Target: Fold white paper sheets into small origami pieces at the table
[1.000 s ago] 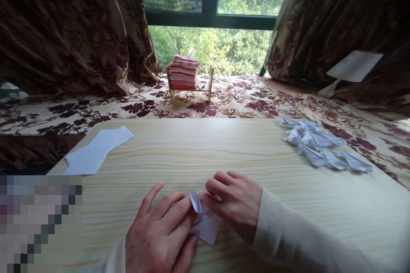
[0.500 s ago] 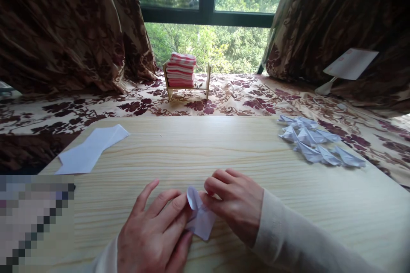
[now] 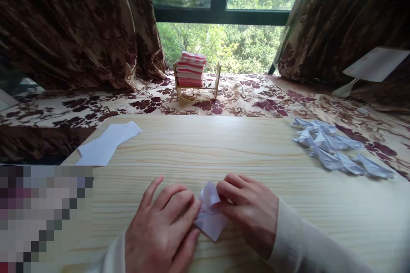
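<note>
A small folded piece of white paper (image 3: 211, 224) lies on the wooden table before me, its upper flap partly raised. At its left edge, my left hand (image 3: 166, 226) holds it with index finger and thumb, the other fingers spread above the table. My right hand (image 3: 248, 209) pinches the flap's right side between thumb and curled fingers. Those fingertips hide part of the fold. To the far right sit several folded white paper pieces (image 3: 331, 160) in rough rows. Flat white paper sheets (image 3: 110, 143) lie overlapping on the left.
The pale wooden table (image 3: 198, 149) borders a flower-patterned cloth (image 3: 246, 100) by the window. On that cloth stand a small wooden rack (image 3: 218, 81) with stacked red-and-white cloths (image 3: 190, 70) and a white lamp (image 3: 376, 64). A blurred-out patch covers the lower left.
The view has turned slightly left, so everything sits further right. The paper's upper flap, upright and curled before, now lies wider and flatter, with my right fingers on its right side.
</note>
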Available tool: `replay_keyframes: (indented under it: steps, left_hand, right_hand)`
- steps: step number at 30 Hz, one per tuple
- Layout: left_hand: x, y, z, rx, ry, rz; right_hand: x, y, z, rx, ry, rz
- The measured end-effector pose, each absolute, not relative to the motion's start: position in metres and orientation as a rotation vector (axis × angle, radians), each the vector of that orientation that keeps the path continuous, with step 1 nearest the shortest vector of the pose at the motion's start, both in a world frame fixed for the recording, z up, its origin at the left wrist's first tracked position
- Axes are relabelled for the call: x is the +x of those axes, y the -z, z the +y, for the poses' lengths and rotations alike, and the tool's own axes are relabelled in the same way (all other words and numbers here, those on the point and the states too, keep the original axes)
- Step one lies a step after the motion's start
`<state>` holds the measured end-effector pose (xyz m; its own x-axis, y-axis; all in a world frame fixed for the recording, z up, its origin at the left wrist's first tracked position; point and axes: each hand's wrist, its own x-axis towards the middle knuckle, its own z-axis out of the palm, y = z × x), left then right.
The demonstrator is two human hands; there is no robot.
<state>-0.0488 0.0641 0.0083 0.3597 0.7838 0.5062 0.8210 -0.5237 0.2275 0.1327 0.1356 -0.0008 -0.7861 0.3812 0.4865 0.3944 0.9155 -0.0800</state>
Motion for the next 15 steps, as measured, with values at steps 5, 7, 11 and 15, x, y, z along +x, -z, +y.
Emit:
replay_keyframes:
  steps: [5,7,11,15]
  left_hand:
    - [-0.042,-0.023,0.072,-2.630,0.755,-1.631]
    - [-0.044,-0.024,0.069,-2.615,0.767,-1.620]
    - [-0.048,-0.019,0.058,-2.510,0.882,-1.535]
    - [-0.046,-0.012,0.056,-2.535,0.881,-1.424]
  right_hand:
    - [0.133,0.001,0.133,-0.560,0.033,-2.573]
    - [0.134,0.000,0.132,-0.590,0.076,-2.572]
    - [0.135,0.001,0.133,-0.598,0.106,-2.571]
    - [0.137,0.003,0.134,-0.583,0.112,-2.565]
